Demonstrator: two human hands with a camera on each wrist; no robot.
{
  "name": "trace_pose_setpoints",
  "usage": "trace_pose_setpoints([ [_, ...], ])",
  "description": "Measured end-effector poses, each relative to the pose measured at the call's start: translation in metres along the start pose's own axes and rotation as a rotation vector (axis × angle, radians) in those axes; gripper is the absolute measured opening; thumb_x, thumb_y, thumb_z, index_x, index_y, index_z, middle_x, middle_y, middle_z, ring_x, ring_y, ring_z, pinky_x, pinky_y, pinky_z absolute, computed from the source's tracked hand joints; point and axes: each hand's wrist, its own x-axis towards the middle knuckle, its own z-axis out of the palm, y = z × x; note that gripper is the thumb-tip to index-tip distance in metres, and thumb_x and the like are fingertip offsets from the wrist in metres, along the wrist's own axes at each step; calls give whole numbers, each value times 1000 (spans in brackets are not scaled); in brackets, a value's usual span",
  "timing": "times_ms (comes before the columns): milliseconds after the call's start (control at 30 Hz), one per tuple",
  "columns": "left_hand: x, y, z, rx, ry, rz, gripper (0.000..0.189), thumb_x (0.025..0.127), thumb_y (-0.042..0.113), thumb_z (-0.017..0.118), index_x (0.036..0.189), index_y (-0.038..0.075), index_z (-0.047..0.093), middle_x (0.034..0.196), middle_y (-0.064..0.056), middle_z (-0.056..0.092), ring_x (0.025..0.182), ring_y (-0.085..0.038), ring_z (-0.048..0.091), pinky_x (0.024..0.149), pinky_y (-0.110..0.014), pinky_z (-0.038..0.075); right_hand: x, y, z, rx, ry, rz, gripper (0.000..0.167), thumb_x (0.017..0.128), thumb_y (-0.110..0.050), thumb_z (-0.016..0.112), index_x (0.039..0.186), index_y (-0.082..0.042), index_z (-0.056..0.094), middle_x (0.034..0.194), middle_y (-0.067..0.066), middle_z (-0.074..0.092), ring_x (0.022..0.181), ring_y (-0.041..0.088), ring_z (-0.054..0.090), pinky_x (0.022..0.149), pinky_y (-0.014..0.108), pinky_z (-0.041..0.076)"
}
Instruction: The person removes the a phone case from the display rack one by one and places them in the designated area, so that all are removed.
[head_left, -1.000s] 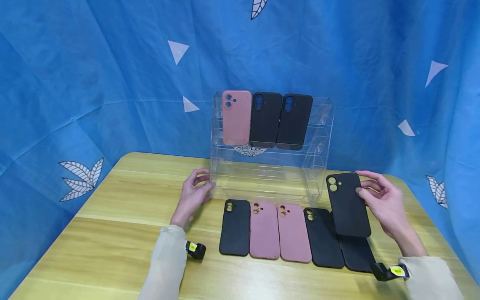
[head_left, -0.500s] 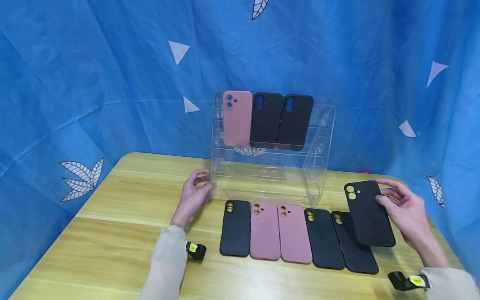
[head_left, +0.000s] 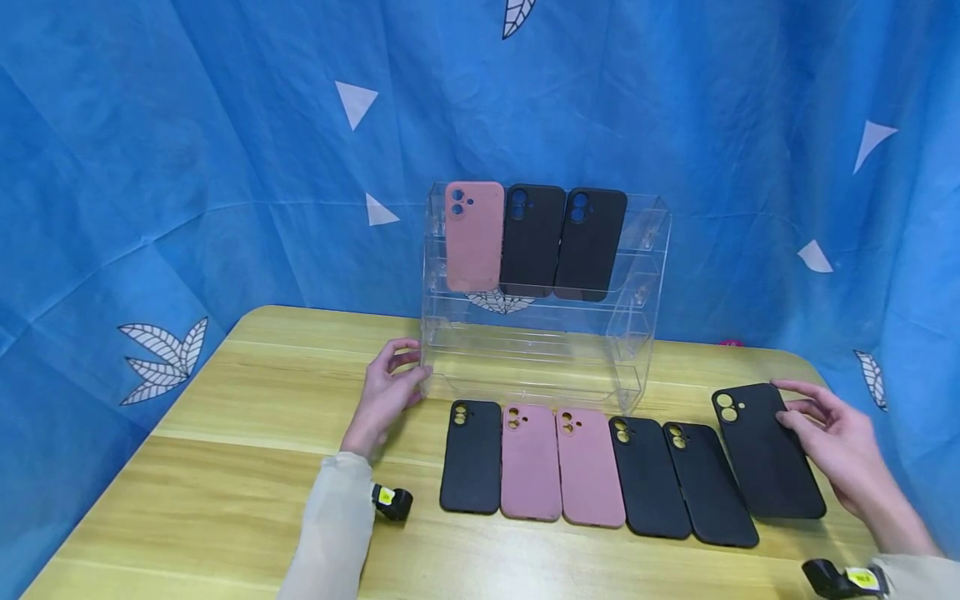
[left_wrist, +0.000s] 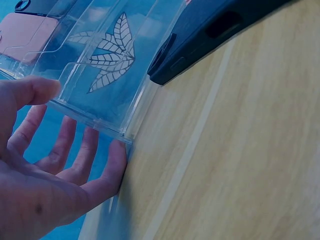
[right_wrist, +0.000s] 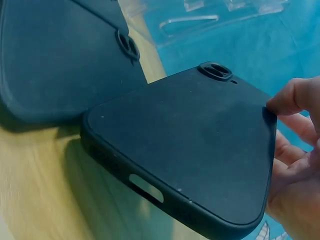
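Observation:
My right hand (head_left: pixel 843 433) pinches a black phone case (head_left: pixel 770 450) by its right edge, thumb on its back face. In the right wrist view this phone case (right_wrist: pixel 190 145) is tilted, its lower end and port slot toward the camera, and it seems slightly off the table. To its left lies a row of phone cases: black (head_left: pixel 726 485), black (head_left: pixel 651 479), pink (head_left: pixel 590 471), pink (head_left: pixel 531 462) and black (head_left: pixel 471 458). My left hand (head_left: pixel 386 392) holds the left side of a clear display stand (head_left: pixel 525 392), its thumb (left_wrist: pixel 42 91) at the front edge.
On the stand's top tier lean a pink phone case (head_left: pixel 474 242) and two black ones, a middle one (head_left: pixel 532 242) and a right one (head_left: pixel 590 246). A wooden table (head_left: pixel 225 467) carries everything. Behind it hangs a blue curtain (head_left: pixel 225 167) with leaf prints.
My right hand has carried the black phone case right and toward me, lowering it from above the rightmost black case to beside it. My left hand and the stand have stayed put.

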Motion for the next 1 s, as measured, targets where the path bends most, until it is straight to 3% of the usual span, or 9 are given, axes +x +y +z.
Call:
trace_pose_setpoints([
  [267,0,0,0,-2,-3,-1,45,95,7,65,137,19,52,142,-11,53,115,-29,64,83,-33,56,-4,13,-7,-84,-77,106,38,103,-14,57,130,-41,61,88,-33,61,78,-10,60,62,14,48],
  [400,0,0,0,-3,-4,-4,44,96,7,65,136,19,52,143,-12,53,116,-30,64,83,-34,57,-6,18,-8,-130,-105,118,37,104,-18,56,128,-45,59,88,-36,59,79,-11,59,64,15,49],
  [533,-1,0,0,-6,-2,-7,44,95,8,66,135,20,53,142,-11,53,116,-29,64,85,-35,57,-8,22,-8,-151,-115,102,35,104,-18,58,127,-43,62,89,-37,57,80,-14,59,65,14,51],
  [633,-1,1,0,-10,-1,-6,44,95,8,66,135,20,53,142,-10,53,116,-28,64,84,-35,57,-8,25,-8,-188,-120,97,32,103,-18,59,132,-33,64,90,-36,56,82,-18,56,65,14,52],
  [767,-1,1,0,-17,1,-5,44,95,8,66,135,20,53,142,-10,53,116,-28,64,83,-34,57,-8,28,-8,-258,-113,78,32,102,-16,61,133,-17,65,99,-3,72,80,-19,55,64,14,52],
  [867,-1,1,0,-20,3,-6,44,95,8,66,135,20,53,142,-10,53,116,-29,64,82,-33,57,-8,29,-7,-319,-109,48,35,99,-12,63,133,-4,63,107,30,70,76,-17,56,62,16,53],
  [900,-1,1,0,-19,3,-5,43,95,8,66,134,20,53,142,-10,53,116,-29,64,81,-33,57,-9,28,-7,-346,-112,42,37,99,-12,64,133,-1,61,109,35,69,74,-14,58,61,17,53],
  [1000,-1,1,0,-13,2,-2,43,95,8,66,135,20,53,142,-11,53,117,-32,64,81,-33,57,-7,27,-6,-444,-137,32,45,98,-13,64,136,8,54,110,38,68,77,11,73,58,21,52],
])
